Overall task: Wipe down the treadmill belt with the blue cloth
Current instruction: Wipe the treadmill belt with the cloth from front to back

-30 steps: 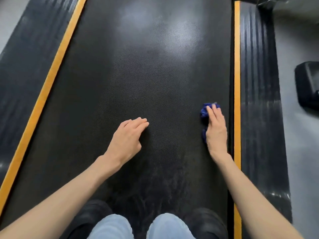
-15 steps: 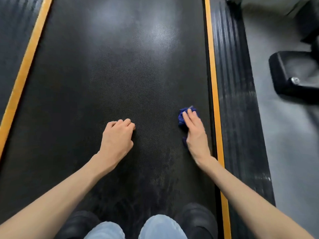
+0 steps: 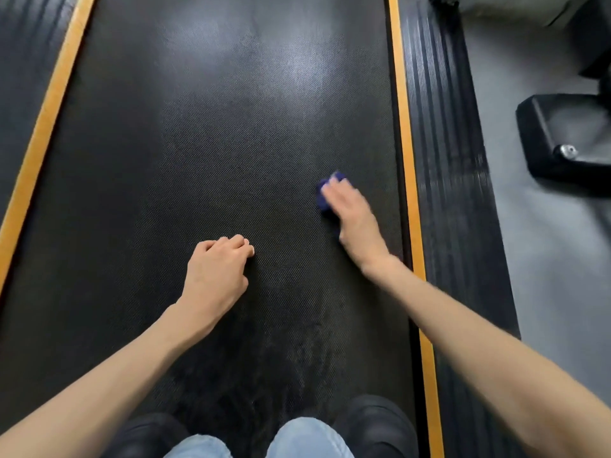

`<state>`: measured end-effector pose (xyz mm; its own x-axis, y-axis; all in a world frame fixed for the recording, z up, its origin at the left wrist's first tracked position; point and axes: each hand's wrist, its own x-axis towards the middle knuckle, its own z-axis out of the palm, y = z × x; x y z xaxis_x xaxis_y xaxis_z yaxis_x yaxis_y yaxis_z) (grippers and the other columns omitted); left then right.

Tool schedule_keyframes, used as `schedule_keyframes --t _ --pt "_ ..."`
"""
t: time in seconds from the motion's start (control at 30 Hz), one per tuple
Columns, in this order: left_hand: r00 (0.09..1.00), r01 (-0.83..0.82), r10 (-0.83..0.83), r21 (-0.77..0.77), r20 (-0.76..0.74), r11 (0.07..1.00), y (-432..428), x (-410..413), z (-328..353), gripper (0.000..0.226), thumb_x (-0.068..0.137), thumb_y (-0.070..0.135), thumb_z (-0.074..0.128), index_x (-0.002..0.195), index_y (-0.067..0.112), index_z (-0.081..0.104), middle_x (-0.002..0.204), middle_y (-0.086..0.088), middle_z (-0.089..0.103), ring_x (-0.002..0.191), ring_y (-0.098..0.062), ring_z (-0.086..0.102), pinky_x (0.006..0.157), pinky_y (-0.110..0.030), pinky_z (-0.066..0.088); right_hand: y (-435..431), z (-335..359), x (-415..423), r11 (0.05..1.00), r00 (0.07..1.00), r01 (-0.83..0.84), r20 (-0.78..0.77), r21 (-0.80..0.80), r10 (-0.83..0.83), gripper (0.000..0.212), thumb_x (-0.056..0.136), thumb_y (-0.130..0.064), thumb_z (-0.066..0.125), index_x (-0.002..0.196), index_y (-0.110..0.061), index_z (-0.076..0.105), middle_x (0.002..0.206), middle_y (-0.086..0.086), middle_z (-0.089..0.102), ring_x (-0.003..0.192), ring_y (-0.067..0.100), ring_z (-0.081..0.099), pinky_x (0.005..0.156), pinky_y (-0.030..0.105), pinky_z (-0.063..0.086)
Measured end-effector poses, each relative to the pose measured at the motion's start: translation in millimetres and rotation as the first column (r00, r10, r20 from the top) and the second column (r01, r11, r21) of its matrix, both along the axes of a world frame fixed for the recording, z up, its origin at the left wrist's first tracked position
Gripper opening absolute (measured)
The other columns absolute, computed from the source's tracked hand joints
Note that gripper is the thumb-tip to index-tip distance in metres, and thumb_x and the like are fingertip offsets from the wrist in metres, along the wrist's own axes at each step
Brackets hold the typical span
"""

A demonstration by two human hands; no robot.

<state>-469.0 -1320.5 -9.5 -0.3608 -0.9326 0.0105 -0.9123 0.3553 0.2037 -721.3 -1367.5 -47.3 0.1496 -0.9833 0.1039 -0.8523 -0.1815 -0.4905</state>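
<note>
The black textured treadmill belt (image 3: 215, 133) fills the middle of the view. My right hand (image 3: 355, 223) presses a bunched blue cloth (image 3: 325, 193) flat onto the belt near its right edge; only the cloth's far and left parts show past my fingers, and the hand is motion-blurred. My left hand (image 3: 216, 272) rests on the belt near the centre, fingers curled into a loose fist with nothing in it.
Orange stripes (image 3: 406, 160) run along both belt edges, with ribbed black side rails (image 3: 449, 160) beyond. Grey floor and a black machine base (image 3: 562, 140) lie to the right. My knees in jeans (image 3: 307, 439) and black shoes (image 3: 377, 421) sit at the bottom.
My right hand with the cloth has slid left, away from the orange stripe. My left hand's fingers have curled from stretched out into a loose fist. The view has shifted right.
</note>
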Motion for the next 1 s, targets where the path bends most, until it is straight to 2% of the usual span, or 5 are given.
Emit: schedule_keyframes --t 0.13,0.4,0.63,0.9,1.0 --pt "1.000 -0.021 0.021 -0.015 -0.017 1.000 -4.1 -1.2 -1.8 0.038 0.042 -0.007 0.073 0.074 0.014 0.072 0.070 0.003 0.064 0.062 -0.023 0.063 0.066 -0.036 0.051 47.8 -0.6 -18.6 0.909 0.902 -0.416 -0.128 0.004 0.413 0.047 0.089 -0.006 0.046 0.136 -0.007 0.043 0.144 0.007 0.040 0.136 0.023 0.032 0.114 0.036 0.021" --pt "0.999 -0.015 0.014 -0.045 -0.032 0.999 -0.9 1.4 -4.1 0.045 0.040 -0.008 0.072 0.080 0.012 0.074 0.078 0.002 0.069 0.065 -0.023 0.065 0.068 -0.039 0.052 -62.0 11.5 -31.6 0.946 0.949 0.309 0.028 0.098 -0.313 0.057 0.081 0.015 0.040 0.136 -0.002 0.042 0.146 0.016 0.035 0.139 0.029 0.025 0.116 0.034 0.015" --pt "0.999 -0.011 0.010 -0.037 -0.030 0.999 -0.7 -0.8 -2.0 0.043 0.037 -0.007 0.073 0.075 0.013 0.074 0.075 0.003 0.069 0.063 -0.022 0.066 0.067 -0.035 0.052 54.5 2.4 -16.1 0.881 0.876 -0.467 -0.097 0.080 0.473 0.043 0.096 -0.015 0.030 0.135 -0.006 0.046 0.144 0.009 0.041 0.137 0.019 0.030 0.115 0.034 0.019" --pt "1.000 -0.006 0.006 0.024 0.006 1.000 -1.3 0.3 0.2 0.042 0.041 -0.004 0.073 0.080 0.014 0.074 0.076 0.004 0.068 0.066 -0.022 0.065 0.069 -0.035 0.051 -72.8 14.2 -21.3 0.954 0.949 0.270 0.130 0.129 -0.286 0.045 0.087 0.009 0.040 0.130 0.001 0.049 0.141 0.018 0.041 0.136 0.029 0.032 0.112 0.021 0.013" --pt "1.000 -0.018 0.018 0.062 0.002 0.998 0.0 0.4 2.1 0.043 0.043 -0.005 0.071 0.081 0.014 0.074 0.079 0.004 0.068 0.069 -0.022 0.066 0.072 -0.038 0.051 -49.8 9.8 9.5 0.991 0.990 -0.121 0.079 0.056 0.117 0.045 0.078 0.008 0.044 0.120 0.003 0.058 0.130 0.020 0.053 0.126 0.032 0.045 0.109 0.014 0.016"
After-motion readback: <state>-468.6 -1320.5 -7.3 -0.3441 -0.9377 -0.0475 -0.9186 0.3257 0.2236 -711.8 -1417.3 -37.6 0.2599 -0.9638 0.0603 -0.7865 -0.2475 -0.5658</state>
